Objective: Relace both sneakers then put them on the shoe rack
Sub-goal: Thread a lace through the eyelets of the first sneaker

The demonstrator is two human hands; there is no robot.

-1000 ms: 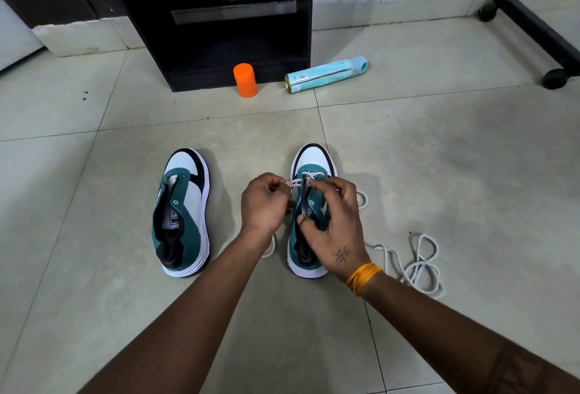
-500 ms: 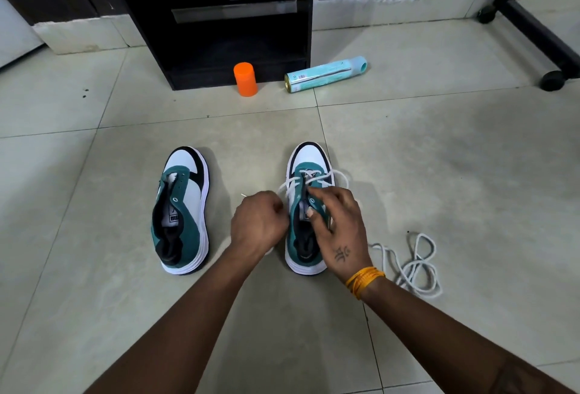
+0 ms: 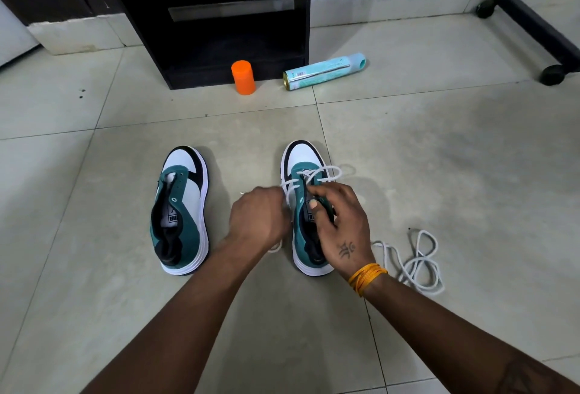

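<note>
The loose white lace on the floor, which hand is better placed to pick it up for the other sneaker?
Probably the right hand: the loose lace lies just beside its wrist, while the left hand pinches the threaded lace.

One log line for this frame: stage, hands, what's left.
stage: lacing right sneaker | left hand: pulls lace | right hand: grips tongue | left sneaker: unlaced | spare lace: floor

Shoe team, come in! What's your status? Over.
Left hand pulling lace; right hand gripping right sneaker. Left sneaker unlaced, spare lace on floor. Nothing in the way.
</note>
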